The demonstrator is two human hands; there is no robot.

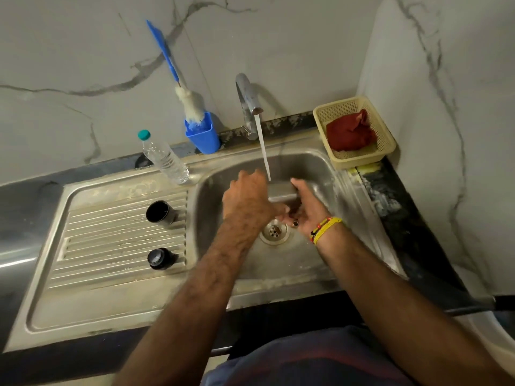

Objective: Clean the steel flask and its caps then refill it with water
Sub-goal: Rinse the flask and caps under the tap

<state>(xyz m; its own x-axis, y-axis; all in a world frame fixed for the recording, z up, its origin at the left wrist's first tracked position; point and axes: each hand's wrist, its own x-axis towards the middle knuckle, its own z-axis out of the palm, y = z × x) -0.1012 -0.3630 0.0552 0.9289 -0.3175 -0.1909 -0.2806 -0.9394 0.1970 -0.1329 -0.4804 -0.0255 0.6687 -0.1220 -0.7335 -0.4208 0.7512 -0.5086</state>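
Note:
Both hands hold the steel flask over the sink basin, under the water running from the tap. My left hand grips its left side and covers much of it. My right hand holds it from the right and below. The stream lands on the flask's top. Two black caps rest on the ribbed drainboard: a cup-shaped cap lying open toward me, and a stopper cap nearer the front.
A clear plastic water bottle with a teal lid stands at the back of the drainboard. A blue holder carries a blue-handled bottle brush. A yellow basket with a red cloth sits at the back right. The drain is below my hands.

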